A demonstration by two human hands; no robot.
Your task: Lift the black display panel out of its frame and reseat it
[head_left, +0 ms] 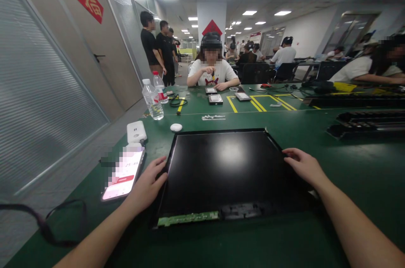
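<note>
A black LCD screen panel [218, 171] lies face up in front of me, with a strip of green circuit board [188, 219] along its near left edge. My left hand [150, 181] grips the panel's left edge, thumb and fingertips against the frame. On the opposite side, my right hand [303, 166] has its thumb and fingers on the right edge, towards the far corner. Parts of the fingers of both hands are hidden by the frame. A lit phone [125, 175] rests on the table just left of my left hand.
On the green table [363, 166] stand two plastic bottles [152, 101], a white power bank [136, 131] and a white earbud case [176, 127]. Long black frame parts [367, 124] lie at right. Across the table, a person [211, 65] sits behind several hard drives [215, 98].
</note>
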